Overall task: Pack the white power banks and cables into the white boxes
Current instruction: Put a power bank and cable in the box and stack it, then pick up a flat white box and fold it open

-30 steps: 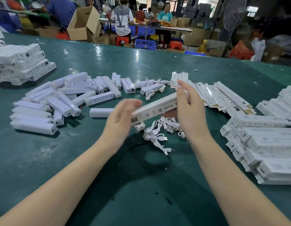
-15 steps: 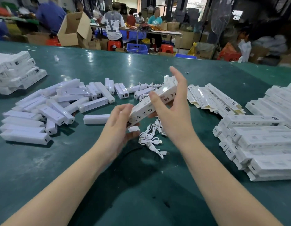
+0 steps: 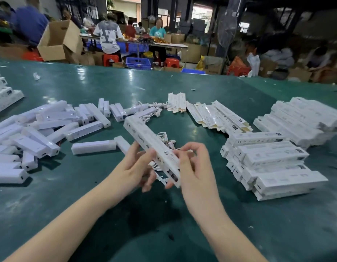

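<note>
Head view, box: long white printed cardboard box [image 3: 152,146] held above the green table [image 3: 182,103], far end towards 11 o'clock.
Left hand [image 3: 134,165]: fingers curled, gripping its near end.
Right hand [image 3: 190,163]: fingertips pinching the same end.
Advice: probably closing the flap; steady the box, tuck squarely.
Supplies: loose white power banks [image 3: 50,129] at 9 o'clock, white cables [image 3: 164,138] behind.

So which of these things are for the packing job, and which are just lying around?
For the job:
- white box, held by left hand and right hand
- loose power banks
- cables
- flat boxes
- filled boxes

Just lying about:
- cardboard carton
- blue crate
- red stools
</note>
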A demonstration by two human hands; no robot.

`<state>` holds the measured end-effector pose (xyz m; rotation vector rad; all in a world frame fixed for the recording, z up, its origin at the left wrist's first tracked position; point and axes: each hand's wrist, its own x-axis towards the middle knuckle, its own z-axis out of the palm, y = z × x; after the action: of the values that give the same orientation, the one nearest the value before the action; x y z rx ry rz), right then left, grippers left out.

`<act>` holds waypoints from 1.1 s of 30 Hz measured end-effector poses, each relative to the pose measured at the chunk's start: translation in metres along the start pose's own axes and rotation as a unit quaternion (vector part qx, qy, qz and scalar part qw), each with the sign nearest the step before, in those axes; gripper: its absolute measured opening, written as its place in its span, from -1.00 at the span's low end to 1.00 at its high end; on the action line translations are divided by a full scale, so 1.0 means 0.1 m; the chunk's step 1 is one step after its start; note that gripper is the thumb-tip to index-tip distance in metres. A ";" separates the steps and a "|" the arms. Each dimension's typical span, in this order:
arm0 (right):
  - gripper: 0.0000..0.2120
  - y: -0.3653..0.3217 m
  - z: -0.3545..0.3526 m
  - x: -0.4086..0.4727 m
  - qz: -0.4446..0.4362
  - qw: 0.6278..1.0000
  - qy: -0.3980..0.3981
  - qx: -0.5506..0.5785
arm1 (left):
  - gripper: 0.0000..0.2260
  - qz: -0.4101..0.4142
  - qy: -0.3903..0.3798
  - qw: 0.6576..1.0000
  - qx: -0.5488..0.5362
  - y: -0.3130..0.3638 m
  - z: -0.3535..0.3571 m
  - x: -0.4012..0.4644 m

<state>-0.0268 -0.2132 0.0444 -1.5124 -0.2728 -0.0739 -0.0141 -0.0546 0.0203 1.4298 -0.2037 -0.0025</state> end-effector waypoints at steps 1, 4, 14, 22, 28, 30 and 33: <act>-0.94 0.02 0.03 -0.04 0.004 1.000 -0.013 -0.001 | -0.84 -0.009 -0.002 1.000 -0.012 0.01 0.03 0.00; -0.74 0.07 0.08 -0.08 0.054 0.995 -0.078 0.032 | -0.77 -0.016 -0.002 0.999 0.029 0.01 0.03 0.00; -0.87 -0.16 -0.23 -0.19 0.113 0.963 0.098 0.222 | -0.75 -0.015 0.029 0.998 0.060 0.01 -0.06 0.01; -0.88 -0.38 -0.96 -0.27 0.113 0.892 0.213 0.382 | -0.81 -0.046 0.011 0.997 0.063 -0.01 -0.01 0.01; -0.64 -0.30 -1.29 -0.20 0.255 0.933 0.113 0.228 | -0.83 -0.058 0.005 0.996 0.073 0.01 0.01 -0.01; -0.64 -0.30 -1.38 -0.23 0.264 0.957 0.076 0.090 | -0.85 -0.057 0.009 0.995 0.078 0.03 0.01 -0.01; -0.84 -0.30 -1.59 -0.30 0.122 0.970 0.145 -0.151 | -0.85 -0.053 0.009 0.995 0.089 0.04 -0.01 -0.01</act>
<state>-0.0416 -0.3759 0.0609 -1.8011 0.1678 -0.1434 -0.0152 -0.0531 0.0245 1.6165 -0.1159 -0.0598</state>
